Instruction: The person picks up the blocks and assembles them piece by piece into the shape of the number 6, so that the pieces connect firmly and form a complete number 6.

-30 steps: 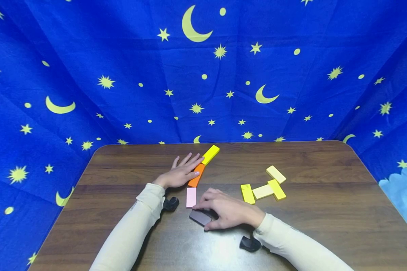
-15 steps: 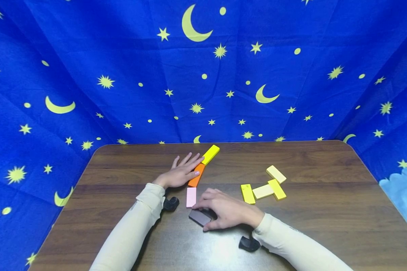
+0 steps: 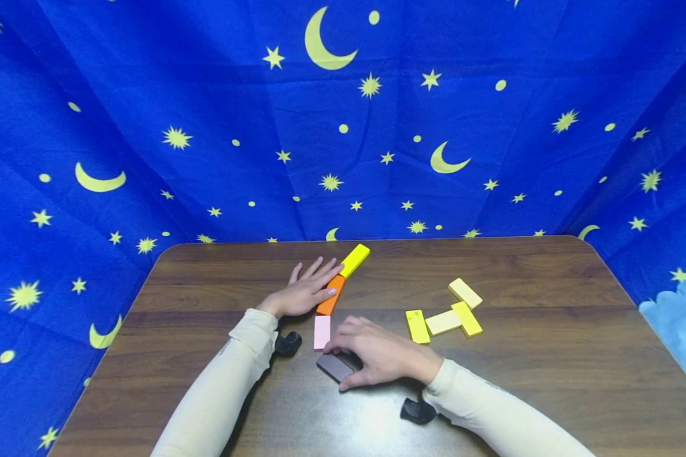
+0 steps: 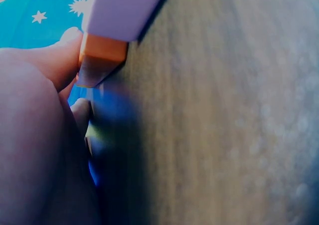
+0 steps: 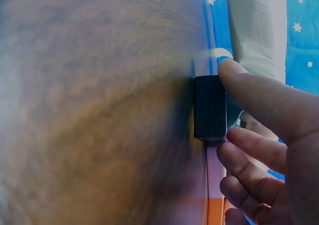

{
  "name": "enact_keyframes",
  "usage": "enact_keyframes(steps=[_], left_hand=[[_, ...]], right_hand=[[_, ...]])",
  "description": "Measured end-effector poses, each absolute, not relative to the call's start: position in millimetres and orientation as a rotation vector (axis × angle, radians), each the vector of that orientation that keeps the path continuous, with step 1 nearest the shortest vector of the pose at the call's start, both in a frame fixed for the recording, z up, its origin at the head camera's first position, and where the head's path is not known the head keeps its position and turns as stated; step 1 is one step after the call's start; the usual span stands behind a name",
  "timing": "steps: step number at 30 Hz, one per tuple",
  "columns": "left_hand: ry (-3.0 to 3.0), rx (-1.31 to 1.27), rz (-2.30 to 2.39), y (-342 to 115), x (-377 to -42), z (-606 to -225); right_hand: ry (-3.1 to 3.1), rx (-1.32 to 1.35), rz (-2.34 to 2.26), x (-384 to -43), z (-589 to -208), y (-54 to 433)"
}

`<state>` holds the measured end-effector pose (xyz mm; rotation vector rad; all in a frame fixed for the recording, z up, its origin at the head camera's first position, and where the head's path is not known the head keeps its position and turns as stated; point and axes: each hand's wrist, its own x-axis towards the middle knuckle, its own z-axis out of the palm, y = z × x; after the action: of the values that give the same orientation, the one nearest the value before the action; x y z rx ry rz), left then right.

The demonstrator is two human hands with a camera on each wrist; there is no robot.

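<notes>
My left hand lies with fingers spread beside the line of blocks, its thumb over the orange block and a fingertip at the near end of the yellow block. A pink block continues that line toward me. Below it, angled, lies a dark grey block. My right hand holds this grey block between thumb and index finger, the thumb at its near corner and the index finger by its far side. In the right wrist view the grey block shows end-on, thumb and index finger at its two corners.
Several yellow and cream blocks lie to the right, among them a yellow block, a cream block and another cream block. A blue curtain with moons and stars hangs behind the wooden table.
My right hand and the grey block have shifted slightly left, closer under the pink block. The left hand and the other blocks have stayed put.
</notes>
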<state>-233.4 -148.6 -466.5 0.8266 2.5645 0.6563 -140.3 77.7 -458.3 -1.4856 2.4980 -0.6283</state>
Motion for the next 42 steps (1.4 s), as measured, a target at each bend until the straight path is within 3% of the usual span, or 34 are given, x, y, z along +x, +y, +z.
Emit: enact_keyframes(steps=[42], left_hand=[[2.576, 0.834, 0.644, -148.6, -232.7, -466.2]], right_hand=[[2.461, -1.465, -0.666, -140.6, -458.9, 81.2]])
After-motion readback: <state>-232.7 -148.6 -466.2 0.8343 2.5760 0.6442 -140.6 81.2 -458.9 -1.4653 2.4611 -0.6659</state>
